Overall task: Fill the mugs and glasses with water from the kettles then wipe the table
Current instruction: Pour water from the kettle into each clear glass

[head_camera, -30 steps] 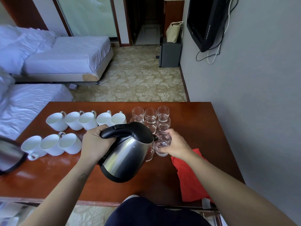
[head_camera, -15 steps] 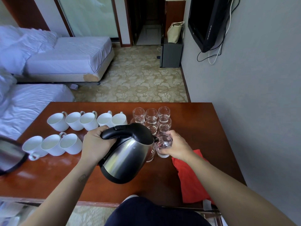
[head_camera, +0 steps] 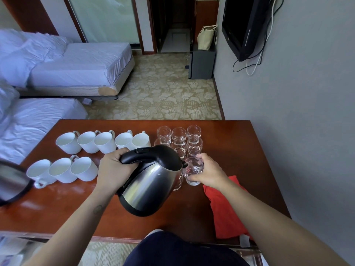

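Note:
My left hand (head_camera: 113, 167) grips the black handle of a steel kettle (head_camera: 149, 185), which is tilted with its spout over a clear glass (head_camera: 193, 172). My right hand (head_camera: 210, 173) holds that glass on the brown table (head_camera: 230, 150), and water shows inside it. Several more glasses (head_camera: 178, 137) stand in rows behind it. White mugs (head_camera: 103, 142) form a back row, and three more mugs (head_camera: 62, 169) stand nearer on the left. A red cloth (head_camera: 224, 210) lies under my right forearm.
A second dark kettle's lid (head_camera: 11, 181) shows at the left edge. The grey wall (head_camera: 297, 131) runs along the table's right side. Two white beds (head_camera: 80, 64) and patterned carpet lie beyond the table's far edge.
The kettle stays tilted at the held glass and both hands keep their grips. The view has shifted slightly.

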Available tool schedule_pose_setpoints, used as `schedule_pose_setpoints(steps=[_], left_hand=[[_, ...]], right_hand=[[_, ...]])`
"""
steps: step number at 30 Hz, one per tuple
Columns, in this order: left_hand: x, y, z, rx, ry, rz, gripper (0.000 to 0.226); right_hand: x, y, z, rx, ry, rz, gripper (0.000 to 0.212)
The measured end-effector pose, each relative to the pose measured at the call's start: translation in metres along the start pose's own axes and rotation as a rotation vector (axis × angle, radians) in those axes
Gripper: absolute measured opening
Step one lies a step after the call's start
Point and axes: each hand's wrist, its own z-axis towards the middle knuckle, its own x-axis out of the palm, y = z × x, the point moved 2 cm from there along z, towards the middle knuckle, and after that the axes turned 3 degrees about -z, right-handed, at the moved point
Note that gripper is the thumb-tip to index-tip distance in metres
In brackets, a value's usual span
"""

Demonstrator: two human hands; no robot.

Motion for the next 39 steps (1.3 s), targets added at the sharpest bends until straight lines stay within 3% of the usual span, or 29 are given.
schedule_pose_setpoints(steps=[4, 7, 11, 18, 25, 28, 39], left_hand=[[-0.001, 0.001, -0.001, 0.013, -0.004, -0.013, 0.025], [-0.001, 0.002, 0.000, 0.007, -0.006, -0.010, 0.014], [-0.001, 0.001, 0.000, 0.003, 0.000, -0.033, 0.020], [0.001, 0.000, -0.005, -0.045, 0.009, -0.099, 0.010], [0.002, 0.005, -0.013, -0.102, -0.037, -0.172, 0.037], [0.000, 0.012, -0.015, -0.135, -0.046, -0.212, 0.011], [-0.012, 0.022, -0.011, -0.149, -0.085, -0.261, 0.013]], right_hand=[[0.001, 0.000, 0.001, 0.005, 0.006, -0.002, 0.083], [0.000, -0.001, 0.001, 0.009, 0.007, -0.003, 0.082], [0.001, -0.004, 0.002, 0.014, 0.005, 0.000, 0.085], [0.003, -0.007, 0.002, 0.037, -0.013, 0.072, 0.081], [0.003, -0.010, 0.002, 0.061, -0.026, 0.123, 0.081], [0.004, -0.015, 0.001, 0.071, -0.037, 0.099, 0.080], [0.032, -0.023, 0.004, 0.125, 0.011, -0.014, 0.079]])
